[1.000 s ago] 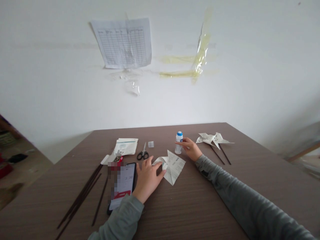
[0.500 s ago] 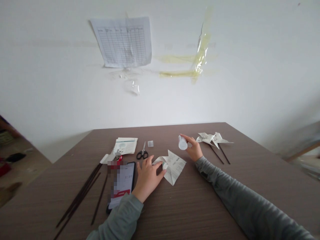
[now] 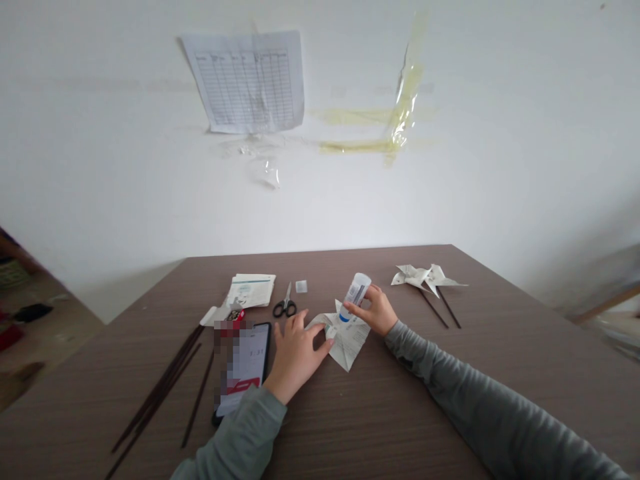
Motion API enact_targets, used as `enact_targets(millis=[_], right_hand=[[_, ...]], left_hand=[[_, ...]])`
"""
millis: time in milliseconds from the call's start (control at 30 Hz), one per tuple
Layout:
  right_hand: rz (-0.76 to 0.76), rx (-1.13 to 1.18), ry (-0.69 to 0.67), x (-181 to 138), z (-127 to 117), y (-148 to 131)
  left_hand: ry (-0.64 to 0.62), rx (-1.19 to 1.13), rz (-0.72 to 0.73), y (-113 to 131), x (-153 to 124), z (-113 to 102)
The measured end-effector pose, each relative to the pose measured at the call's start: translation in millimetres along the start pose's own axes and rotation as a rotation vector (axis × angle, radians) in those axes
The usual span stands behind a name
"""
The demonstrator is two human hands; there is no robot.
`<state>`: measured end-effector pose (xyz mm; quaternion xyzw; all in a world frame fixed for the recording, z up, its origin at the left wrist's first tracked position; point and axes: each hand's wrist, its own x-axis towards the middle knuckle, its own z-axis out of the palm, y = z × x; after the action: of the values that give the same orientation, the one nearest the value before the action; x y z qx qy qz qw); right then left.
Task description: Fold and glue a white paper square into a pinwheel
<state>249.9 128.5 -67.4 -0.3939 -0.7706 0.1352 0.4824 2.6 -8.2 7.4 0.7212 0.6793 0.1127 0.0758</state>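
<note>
My left hand [image 3: 299, 351] holds down the folded paper pinwheel [image 3: 349, 350], its thumb and forefinger closed on a turned-in corner near the centre. The pinwheel is cut from printed paper and lies flat on the table. My right hand [image 3: 380, 309] grips a white glue stick [image 3: 355, 293] with a label and a blue end. It is tilted, blue end down, over the pinwheel's upper part; I cannot tell whether it touches the paper.
Black-handled scissors [image 3: 285, 307], a small clear cap [image 3: 301, 287] and a stack of paper [image 3: 251, 291] lie behind my left hand. A phone [image 3: 245, 367] and dark sticks [image 3: 163, 390] are at left. Finished pinwheels [image 3: 425, 277] on sticks lie at right. The wall [image 3: 320, 213] rises behind the table [image 3: 380, 420].
My right hand has moved left and toward me, tipping the glue stick so its blue end points down over the pinwheel. My left hand stays in place on the paper.
</note>
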Motion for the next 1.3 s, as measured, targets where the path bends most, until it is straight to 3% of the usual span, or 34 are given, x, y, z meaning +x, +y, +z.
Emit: enact_targets(millis=[400, 1300], right_hand=[[-0.055, -0.084, -0.127, -9.0, 17.7, 1.9], [-0.075, -0.113, -0.157, -8.5, 16.7, -4.8]], left_hand=[[0.006, 0.027, 0.013, -1.7, 0.5, 4.4], [0.001, 0.021, 0.012, 1.2, 0.9, 2.4]])
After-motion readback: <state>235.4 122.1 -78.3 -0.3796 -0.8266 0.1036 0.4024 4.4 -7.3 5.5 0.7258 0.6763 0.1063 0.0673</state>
